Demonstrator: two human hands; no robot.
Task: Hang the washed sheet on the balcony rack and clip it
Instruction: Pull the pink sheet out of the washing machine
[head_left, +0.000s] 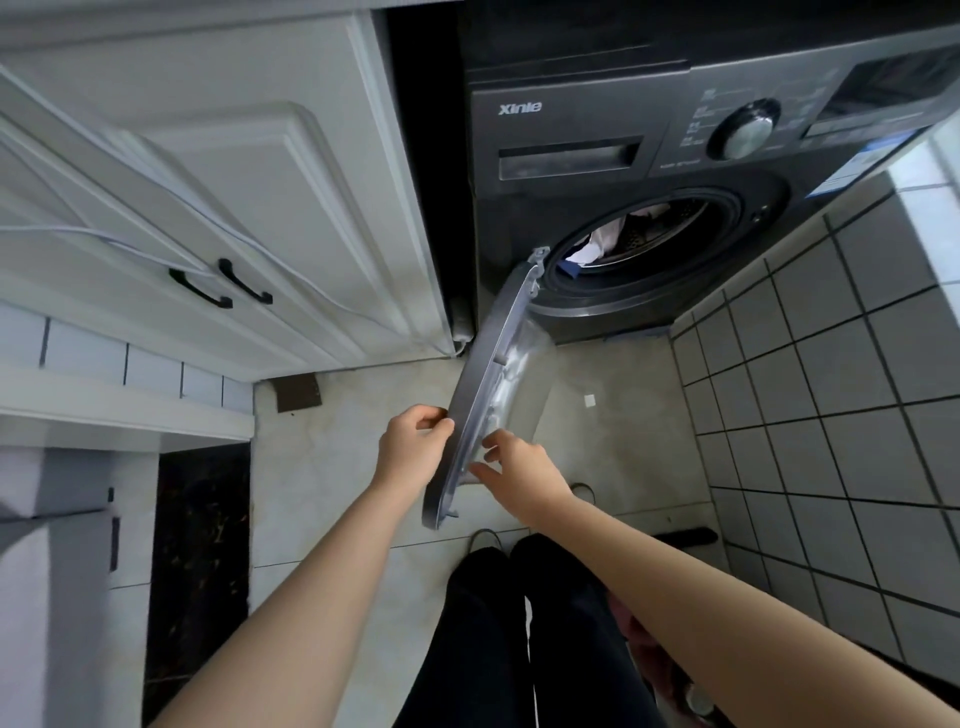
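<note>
Risks, judged from the present state, largest item first. One washing machine (649, 171), ahead of and above both hands, drum mouth exposed. One round door (488, 384), swung wide on its hinge, free edge held between the two hands. Likely hazard: door swinging back onto a forearm or shin once released, since nothing visible props it. Second hazard: wet laundry (602, 241) dragging over the door seal or dropping to the tiled floor (613, 415) below the hands during removal, soiling the wash. Sheet not separately identifiable; pale and blue cloth bunched at the drum mouth, well beyond the fingertips, not yet touched. Balcony rack and clips not in view.

Two cupboard doors (218, 171) left of the left hand, with two black handles (223, 286) and a white cable (156, 228) draped across: possible snag when carrying the load past.

Two hands. Left hand (410, 449): fingers curled, pinching the door's outer rim. Right hand (524, 467): fingers loosely spread, tips touching the door's inner face, gripping nothing.

One control dial (745, 130), far above the right hand.
</note>
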